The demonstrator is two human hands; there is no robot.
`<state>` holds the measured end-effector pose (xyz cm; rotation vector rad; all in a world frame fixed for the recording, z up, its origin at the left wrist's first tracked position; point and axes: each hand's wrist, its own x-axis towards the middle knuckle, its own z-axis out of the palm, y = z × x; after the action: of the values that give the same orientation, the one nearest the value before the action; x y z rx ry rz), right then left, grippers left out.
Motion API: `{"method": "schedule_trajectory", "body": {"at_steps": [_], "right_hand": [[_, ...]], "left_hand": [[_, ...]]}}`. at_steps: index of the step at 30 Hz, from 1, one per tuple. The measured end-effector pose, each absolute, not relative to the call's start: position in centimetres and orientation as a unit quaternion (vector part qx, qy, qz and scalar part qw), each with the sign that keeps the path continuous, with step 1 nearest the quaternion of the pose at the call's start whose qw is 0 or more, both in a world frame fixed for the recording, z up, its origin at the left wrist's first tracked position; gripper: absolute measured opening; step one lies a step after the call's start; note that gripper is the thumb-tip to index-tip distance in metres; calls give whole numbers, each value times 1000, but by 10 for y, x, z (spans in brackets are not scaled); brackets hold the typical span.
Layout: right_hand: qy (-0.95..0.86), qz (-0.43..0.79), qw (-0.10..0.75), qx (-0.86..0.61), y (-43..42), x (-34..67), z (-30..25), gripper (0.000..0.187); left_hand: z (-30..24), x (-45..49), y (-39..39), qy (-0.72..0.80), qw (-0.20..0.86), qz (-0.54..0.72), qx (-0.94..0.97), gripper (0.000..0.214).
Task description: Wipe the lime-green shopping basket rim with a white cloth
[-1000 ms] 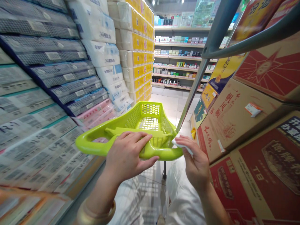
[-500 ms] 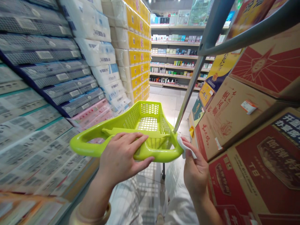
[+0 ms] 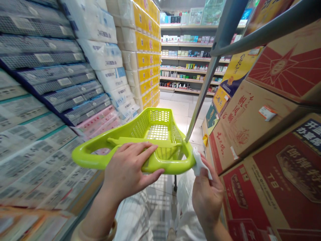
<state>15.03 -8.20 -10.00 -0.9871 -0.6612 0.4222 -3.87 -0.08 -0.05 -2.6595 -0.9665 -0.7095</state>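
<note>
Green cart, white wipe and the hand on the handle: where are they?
green cart (image 3: 85, 158): head view, left end of its handle.
white wipe (image 3: 198, 162): head view, crumpled middle.
left hand (image 3: 127, 171): head view, back of hand.

On your right, the brown carton (image 3: 244, 124) reads 帆风顺 in red brush characters. Nearer you, the red carton (image 3: 273, 201) shows 郎牌特 on its dark panel. Far left, the white packs (image 3: 105, 53) carry blue print too small to read.

right hand (image 3: 207, 192) lower, wipe (image 3: 198, 163) onto cart corner (image 3: 188, 160)
</note>
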Motion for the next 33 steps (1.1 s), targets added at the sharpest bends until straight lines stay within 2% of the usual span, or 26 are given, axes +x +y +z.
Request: {"method": "schedule_trajectory", "body": {"at_steps": [3, 5, 9, 11, 13, 16, 18, 28, 33], "right_hand": [[-447, 85, 765, -456, -97, 150, -109, 24], [-467, 60, 756, -455, -93, 156, -113, 21], [-318, 166, 791, -495, -72, 167, -107, 22], [-335, 166, 782, -499, -69, 168, -98, 22], [-454, 100, 741, -484, -73, 167, -87, 22], [-657, -7, 614, -437, -84, 166, -71, 33], [-724, -33, 541, -426, -88, 167, -59, 35], [-775, -10, 366, -515, -64, 144, -10, 29], [-750, -11, 336, -569, -65, 165, -10, 25]], "left_hand": [[0, -40, -1, -329, 111, -243, -906, 55], [0, -40, 0, -327, 114, -244, -906, 55], [0, -39, -1, -323, 117, -243, -907, 56], [0, -38, -2, -325, 116, -243, -907, 56], [0, -37, -2, -328, 114, -243, -906, 56], [0, -37, -3, -330, 112, -243, -905, 57], [0, -37, -3, -330, 111, -245, -905, 57], [-1, -35, -3, -342, 101, -250, -900, 57], [-2, -34, -6, -343, 107, -245, -900, 64]]}}
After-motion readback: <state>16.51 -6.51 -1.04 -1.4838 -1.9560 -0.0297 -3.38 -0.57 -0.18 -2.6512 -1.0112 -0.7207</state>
